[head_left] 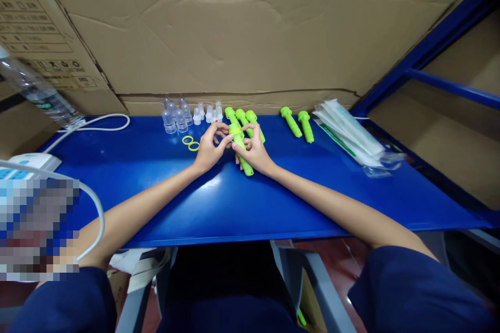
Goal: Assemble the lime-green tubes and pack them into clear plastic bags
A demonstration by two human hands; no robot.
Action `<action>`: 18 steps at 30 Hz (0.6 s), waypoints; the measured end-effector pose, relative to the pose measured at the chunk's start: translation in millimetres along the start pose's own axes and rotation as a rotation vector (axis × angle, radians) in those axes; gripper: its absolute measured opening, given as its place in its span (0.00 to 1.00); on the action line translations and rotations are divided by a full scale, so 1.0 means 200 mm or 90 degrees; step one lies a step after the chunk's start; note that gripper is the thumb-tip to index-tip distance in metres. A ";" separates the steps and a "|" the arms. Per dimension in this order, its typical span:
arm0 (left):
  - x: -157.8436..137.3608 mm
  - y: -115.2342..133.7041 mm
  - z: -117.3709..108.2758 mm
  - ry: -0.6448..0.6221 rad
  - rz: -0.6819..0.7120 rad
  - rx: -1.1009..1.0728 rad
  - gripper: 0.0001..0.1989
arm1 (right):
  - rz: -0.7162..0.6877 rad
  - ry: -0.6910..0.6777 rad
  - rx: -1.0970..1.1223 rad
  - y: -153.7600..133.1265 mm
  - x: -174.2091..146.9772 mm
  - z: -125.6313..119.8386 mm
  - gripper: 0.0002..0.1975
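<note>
My right hand (253, 152) is wrapped round a lime-green, flashlight-shaped plastic tube (245, 162), its wide head pointing away from me. My left hand (212, 146) pinches at the rim of that head, where a yellow band (235, 129) shows. The left fingertips partly hide the rim. Just left of my left hand, two yellow rings (190, 142) lie on the blue tabletop. Beyond my hands, several more green tubes (242, 117) lie side by side, partly covered by my right hand.
Clear plastic domed caps (175, 117) and smaller whitish caps (198, 113) stand at the back. Two green tubes (299, 125) and plastic-wrapped packets (347, 132) lie to the right. At left are a white cable (97, 119), a power strip (35, 164) and a bottle (39, 93). Cardboard (234, 26) walls the back.
</note>
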State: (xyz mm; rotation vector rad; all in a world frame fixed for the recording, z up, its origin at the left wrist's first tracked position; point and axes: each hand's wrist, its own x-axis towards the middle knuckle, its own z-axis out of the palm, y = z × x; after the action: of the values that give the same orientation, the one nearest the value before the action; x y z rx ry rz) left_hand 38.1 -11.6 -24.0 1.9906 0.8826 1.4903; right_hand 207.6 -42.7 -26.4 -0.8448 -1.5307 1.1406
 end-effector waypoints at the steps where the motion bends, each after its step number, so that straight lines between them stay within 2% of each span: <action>1: 0.00 0.00 0.00 -0.002 0.010 0.006 0.08 | 0.000 0.000 -0.001 0.00 0.00 0.00 0.28; 4: 0.00 0.01 -0.01 -0.003 0.060 0.022 0.04 | -0.002 -0.003 -0.011 0.00 0.00 -0.01 0.27; 7: 0.00 0.02 -0.01 -0.009 0.091 0.034 0.06 | -0.011 -0.004 -0.024 -0.01 -0.01 -0.01 0.27; 18: 0.00 0.02 -0.01 -0.018 0.097 0.048 0.09 | -0.013 0.004 -0.026 0.01 0.00 -0.02 0.25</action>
State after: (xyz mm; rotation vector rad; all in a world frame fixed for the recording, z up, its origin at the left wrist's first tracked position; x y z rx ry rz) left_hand 36.5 -14.7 -20.7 2.1703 0.8023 1.5272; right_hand 210.7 -41.3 -28.4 -0.8571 -1.5593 1.0942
